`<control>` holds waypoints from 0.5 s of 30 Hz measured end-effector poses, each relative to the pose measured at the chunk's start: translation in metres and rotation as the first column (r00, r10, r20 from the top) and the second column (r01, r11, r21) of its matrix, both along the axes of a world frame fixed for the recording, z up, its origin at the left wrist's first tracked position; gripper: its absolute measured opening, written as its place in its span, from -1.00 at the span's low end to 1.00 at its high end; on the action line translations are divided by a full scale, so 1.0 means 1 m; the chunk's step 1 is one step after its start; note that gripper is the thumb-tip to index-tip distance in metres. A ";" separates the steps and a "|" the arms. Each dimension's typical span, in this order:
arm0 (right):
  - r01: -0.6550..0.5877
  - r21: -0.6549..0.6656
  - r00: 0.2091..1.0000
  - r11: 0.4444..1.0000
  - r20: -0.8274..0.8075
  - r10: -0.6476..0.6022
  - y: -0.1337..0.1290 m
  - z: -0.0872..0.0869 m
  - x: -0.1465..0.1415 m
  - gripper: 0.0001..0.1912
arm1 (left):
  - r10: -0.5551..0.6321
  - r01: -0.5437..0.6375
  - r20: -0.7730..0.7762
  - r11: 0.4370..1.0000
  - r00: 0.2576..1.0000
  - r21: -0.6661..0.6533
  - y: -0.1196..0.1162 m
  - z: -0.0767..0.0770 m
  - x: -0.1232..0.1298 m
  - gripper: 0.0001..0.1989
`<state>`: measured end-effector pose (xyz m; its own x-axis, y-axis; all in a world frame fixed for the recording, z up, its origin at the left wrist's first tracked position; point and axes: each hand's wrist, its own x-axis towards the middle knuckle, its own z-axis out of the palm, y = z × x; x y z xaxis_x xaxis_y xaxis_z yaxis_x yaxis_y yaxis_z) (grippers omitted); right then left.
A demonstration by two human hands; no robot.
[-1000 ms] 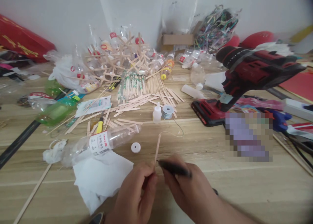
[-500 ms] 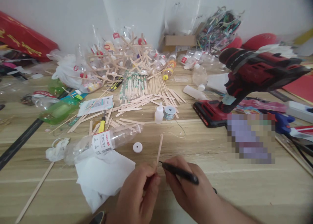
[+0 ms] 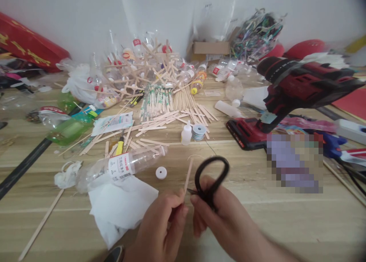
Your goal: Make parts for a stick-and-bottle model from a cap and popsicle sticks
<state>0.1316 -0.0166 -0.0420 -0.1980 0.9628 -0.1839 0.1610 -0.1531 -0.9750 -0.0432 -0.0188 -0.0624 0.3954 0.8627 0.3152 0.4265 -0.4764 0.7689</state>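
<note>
Between the thumb and fingers of my left hand is a narrow wooden craft stick, its free end pointing away from me. My right hand grips a pair of black-handled scissors near the pivot, one loop raised. The scissors' dark tip lies against or very close to the stick, just above my left fingertips; I cannot tell whether it touches. A thin thread curves from the stick's far end. Beyond it stand a thread spool and a small white squeeze bottle.
A red cordless drill stands at the right. On the left lie a clear plastic bottle, white paper, a white cap and a yellow-handled tool. Loose craft sticks and a pile of bottles fill the back.
My right hand has turned the scissors, so a handle loop now stands up where they lay nearly flat. My left hand keeps the stick in nearly the same place.
</note>
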 end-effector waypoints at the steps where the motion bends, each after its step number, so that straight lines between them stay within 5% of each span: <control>1: 0.008 0.209 0.983 0.978 0.176 -0.045 -0.002 -0.002 0.001 -0.88 | 0.001 -0.001 0.015 0.999 1.000 -0.038 -0.001 0.000 0.000 -0.84; 3: -0.094 0.506 0.904 0.857 0.405 -0.140 -0.005 -0.006 0.003 -0.92 | -0.007 0.010 0.033 0.995 0.999 -0.101 -0.002 0.001 -0.001 -0.86; 5: -0.138 0.539 0.879 0.831 0.453 -0.148 -0.007 -0.008 0.004 -0.88 | -0.016 0.018 0.026 0.994 1.000 -0.110 -0.002 0.001 -0.001 -0.87; 8: -0.020 0.130 0.986 0.991 0.169 -0.002 -0.004 -0.003 0.001 -0.89 | -0.004 0.003 -0.018 1.000 1.000 -0.017 -0.001 0.001 0.000 -0.84; 11: -0.128 -0.312 0.954 0.941 -0.297 0.031 0.000 0.005 -0.004 -0.72 | 0.007 -0.005 -0.028 0.998 1.000 0.057 0.001 0.000 0.002 -0.82; 15: -0.096 -0.290 0.936 0.952 -0.353 -0.013 0.003 0.006 -0.007 -0.59 | 0.023 -0.022 -0.018 0.998 1.000 0.060 0.002 -0.002 0.003 -0.82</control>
<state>0.1248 -0.0131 -0.0362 -0.3406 0.8632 -0.3727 -0.1658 -0.4453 -0.8799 -0.0403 -0.0168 -0.0647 0.3827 0.8511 0.3593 0.4516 -0.5117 0.7310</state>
